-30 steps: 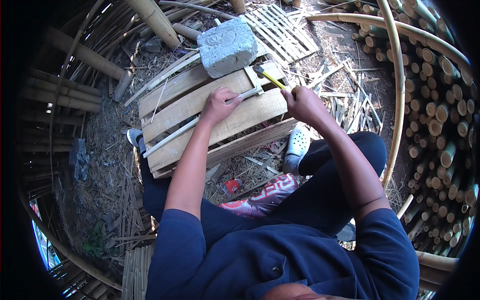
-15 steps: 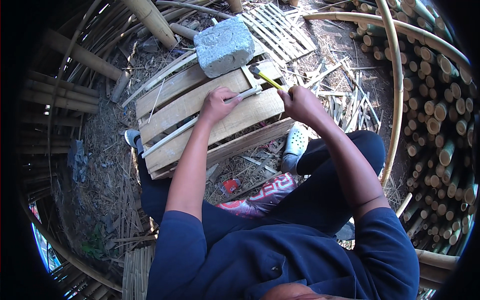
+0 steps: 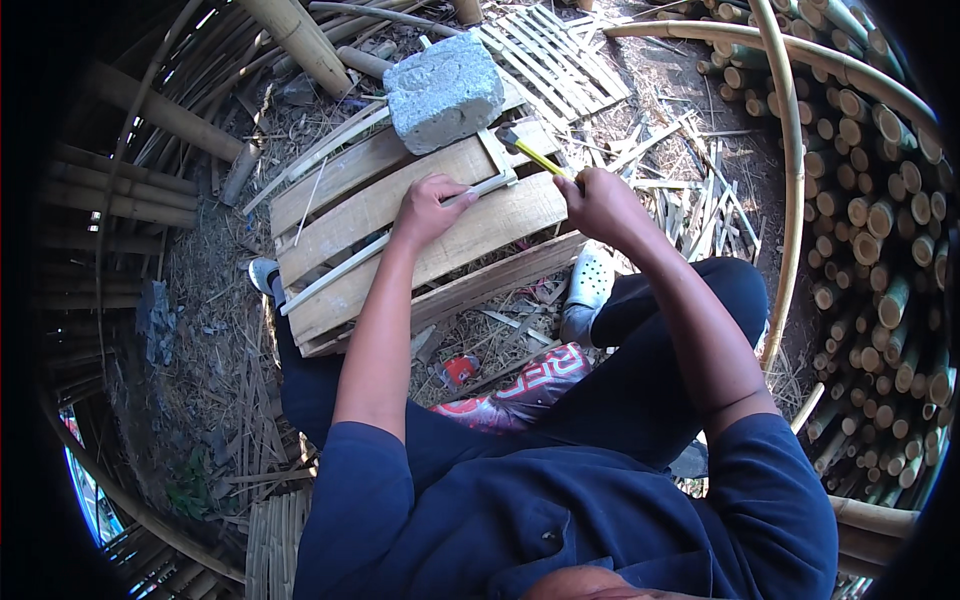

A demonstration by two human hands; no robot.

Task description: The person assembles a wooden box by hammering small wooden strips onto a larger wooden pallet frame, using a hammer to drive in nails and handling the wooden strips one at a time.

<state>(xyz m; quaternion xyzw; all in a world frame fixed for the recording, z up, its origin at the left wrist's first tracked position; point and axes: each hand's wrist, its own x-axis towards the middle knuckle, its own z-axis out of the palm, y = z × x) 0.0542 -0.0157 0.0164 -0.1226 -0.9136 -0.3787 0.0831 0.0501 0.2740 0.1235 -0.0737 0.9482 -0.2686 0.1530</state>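
My left hand (image 3: 430,210) is closed on a long, pale wooden strip (image 3: 345,268), pressing it against the slatted top of a wooden crate (image 3: 505,218). At its far end the strip meets a shorter strip (image 3: 493,150) at a corner. In my right hand (image 3: 600,205) is a hammer with a yellow handle (image 3: 540,158). Its dark head hangs just beside that corner; whether it touches the wood I cannot tell. A rough grey concrete block (image 3: 444,92) rests on the crate's far side, by the shorter strip.
Beyond the block lies a slatted panel (image 3: 560,62). Loose strips (image 3: 705,215) litter the ground right of the crate. Cut bamboo poles (image 3: 870,220) are stacked at the right, behind a curved upright pole (image 3: 790,190). A red packet (image 3: 461,370) lies between my legs.
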